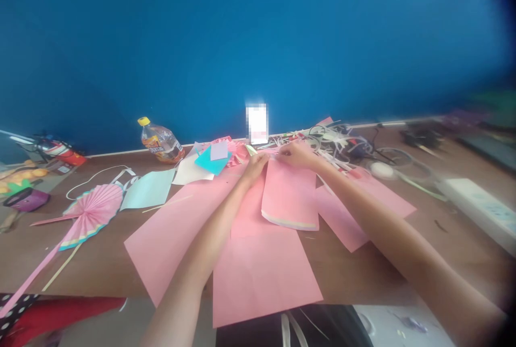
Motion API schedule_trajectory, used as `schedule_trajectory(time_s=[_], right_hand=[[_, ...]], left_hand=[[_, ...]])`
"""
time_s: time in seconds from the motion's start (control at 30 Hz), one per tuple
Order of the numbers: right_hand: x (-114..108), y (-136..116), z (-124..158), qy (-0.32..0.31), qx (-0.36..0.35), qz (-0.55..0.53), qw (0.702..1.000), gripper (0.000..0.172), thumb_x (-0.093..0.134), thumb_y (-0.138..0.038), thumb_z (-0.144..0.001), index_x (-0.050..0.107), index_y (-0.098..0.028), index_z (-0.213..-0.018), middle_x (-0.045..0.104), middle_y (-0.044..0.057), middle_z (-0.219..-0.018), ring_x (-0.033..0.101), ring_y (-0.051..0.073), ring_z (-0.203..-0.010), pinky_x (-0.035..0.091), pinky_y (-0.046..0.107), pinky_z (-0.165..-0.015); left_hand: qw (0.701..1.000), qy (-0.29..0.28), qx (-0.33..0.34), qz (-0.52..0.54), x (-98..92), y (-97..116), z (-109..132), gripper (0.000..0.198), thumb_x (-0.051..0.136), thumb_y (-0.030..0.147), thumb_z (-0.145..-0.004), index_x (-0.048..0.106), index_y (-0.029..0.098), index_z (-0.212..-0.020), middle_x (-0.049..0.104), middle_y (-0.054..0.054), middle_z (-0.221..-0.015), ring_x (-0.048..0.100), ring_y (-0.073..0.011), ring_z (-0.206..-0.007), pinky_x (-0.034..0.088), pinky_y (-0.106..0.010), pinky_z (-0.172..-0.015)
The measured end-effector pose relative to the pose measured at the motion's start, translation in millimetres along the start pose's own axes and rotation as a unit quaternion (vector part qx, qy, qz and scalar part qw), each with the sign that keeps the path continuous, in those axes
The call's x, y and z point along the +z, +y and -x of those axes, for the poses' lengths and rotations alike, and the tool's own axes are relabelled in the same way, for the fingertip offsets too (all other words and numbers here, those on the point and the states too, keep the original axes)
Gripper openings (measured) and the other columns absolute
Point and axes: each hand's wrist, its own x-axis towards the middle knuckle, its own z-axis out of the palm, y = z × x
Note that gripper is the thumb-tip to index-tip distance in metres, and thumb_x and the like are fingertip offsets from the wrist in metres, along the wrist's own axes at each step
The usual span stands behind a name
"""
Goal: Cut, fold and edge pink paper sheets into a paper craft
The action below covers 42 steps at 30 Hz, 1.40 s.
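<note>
A pink paper sheet with a thin pale yellow and bluish striped near edge lies over other pink sheets. At its far left corner my left hand is closed, fingers pinched on the paper. A small pale yellow-green piece shows just beyond that hand; whether the fingers touch it I cannot tell. My right hand is closed on the same sheet's far edge, a short way to the right. The fingertips are small and partly hidden. Beneath lie several larger pink sheets, one overhanging the table's front edge.
A pleated pink paper fan lies left, beside a light blue sheet. A yellow-capped bottle leans near the blue wall. Paper strips pile up at the back right. A white power strip sits far right.
</note>
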Motion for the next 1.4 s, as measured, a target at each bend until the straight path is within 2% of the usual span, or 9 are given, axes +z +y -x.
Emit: schedule_trajectory(time_s=[0.2,0.37,0.47,0.7,0.8,0.97,1.13,1.27,1.4], right_hand=[[3.7,4.8,-2.4,-0.010,-0.020,-0.006,1.000,0.031,0.044,-0.038,-0.078,0.043,-0.018,-0.054,0.044,-0.001,-0.055,0.040,0.011,-0.057,0.028,0.026,-0.055],[-15.1,7.0,0.7,-0.060,0.055,0.029,0.996,0.028,0.049,-0.036,-0.075,0.046,-0.018,-0.054,0.044,-0.001,-0.055,0.039,0.011,-0.054,0.027,0.026,-0.052],[-29.2,9.2,4.2,-0.083,0.086,0.017,0.993,0.025,0.051,-0.037,-0.075,0.051,-0.018,-0.059,0.046,-0.001,-0.057,0.041,0.012,-0.055,0.028,0.026,-0.052],[-51.5,7.9,11.8,-0.107,0.074,0.020,0.991,0.022,0.054,-0.034,-0.074,0.050,-0.018,-0.060,0.047,-0.001,-0.058,0.041,0.011,-0.053,0.030,0.026,-0.053],[-55.1,11.7,13.5,-0.116,0.097,0.007,0.989,0.025,0.055,-0.037,-0.075,0.047,-0.019,-0.060,0.046,-0.001,-0.054,0.039,0.011,-0.049,0.029,0.026,-0.050],[-58.2,20.4,12.9,-0.105,0.116,0.006,0.988,0.029,0.056,-0.040,-0.075,0.045,-0.019,-0.058,0.044,-0.001,-0.051,0.038,0.011,-0.047,0.027,0.026,-0.049],[-65.7,16.1,13.9,-0.097,0.119,0.011,0.988,0.028,0.053,-0.035,-0.077,0.044,-0.019,-0.056,0.046,0.000,-0.051,0.040,0.012,-0.049,0.030,0.028,-0.052],[-68.8,14.4,15.2,-0.092,0.131,-0.007,0.987,0.025,0.053,-0.033,-0.077,0.050,-0.019,-0.057,0.051,0.001,-0.053,0.044,0.013,-0.051,0.032,0.028,-0.054],[-68.2,16.0,14.9,-0.054,0.142,-0.001,0.988,0.022,0.055,-0.033,-0.075,0.056,-0.018,-0.059,0.054,0.001,-0.054,0.047,0.013,-0.053,0.033,0.027,-0.054]], left_hand=[[0.996,-0.030,0.063,-0.053,-0.2,-2.4,-1.9,0.029,0.059,0.040,-0.080,0.069,0.015,-0.089,0.065,-0.003,-0.082,0.055,-0.0152,-0.079,0.040,-0.027,-0.076],[0.996,0.029,0.066,-0.052,-1.8,-2.1,-2.0,0.027,0.060,0.038,-0.079,0.069,0.015,-0.090,0.067,-0.004,-0.086,0.057,-0.0167,-0.083,0.040,-0.028,-0.079],[0.996,0.038,0.061,-0.048,-2.0,-1.9,-2.2,0.025,0.061,0.038,-0.079,0.068,0.015,-0.086,0.066,-0.004,-0.085,0.056,-0.0162,-0.082,0.040,-0.027,-0.078],[0.994,0.052,0.071,-0.062,-2.9,-3.6,-2.1,0.028,0.058,0.040,-0.081,0.067,0.016,-0.089,0.066,-0.003,-0.086,0.056,-0.0166,-0.083,0.040,-0.027,-0.078],[0.992,0.066,0.080,-0.077,-3.4,-3.0,-1.8,0.028,0.056,0.041,-0.082,0.066,0.016,-0.087,0.065,-0.004,-0.084,0.055,-0.0169,-0.084,0.040,-0.027,-0.077],[0.989,0.096,0.075,-0.084,-3.6,-0.6,-0.4,0.028,0.056,0.043,-0.082,0.063,0.016,-0.079,0.059,-0.001,-0.074,0.051,-0.0144,-0.073,0.038,-0.025,-0.070],[0.987,0.102,0.080,-0.100,-3.8,-0.6,0.0,0.027,0.052,0.041,-0.085,0.062,0.016,-0.078,0.057,-0.001,-0.072,0.049,-0.0138,-0.070,0.037,-0.025,-0.066],[0.983,0.109,0.091,-0.119,-3.3,-0.1,-0.2,0.026,0.050,0.038,-0.086,0.060,0.016,-0.077,0.055,0.000,-0.070,0.048,-0.0131,-0.068,0.036,-0.025,-0.065],[0.982,0.126,0.078,-0.119,-2.6,0.9,0.0,0.024,0.050,0.033,-0.086,0.057,0.017,-0.071,0.051,0.001,-0.064,0.044,-0.0122,-0.064,0.034,-0.025,-0.064]])
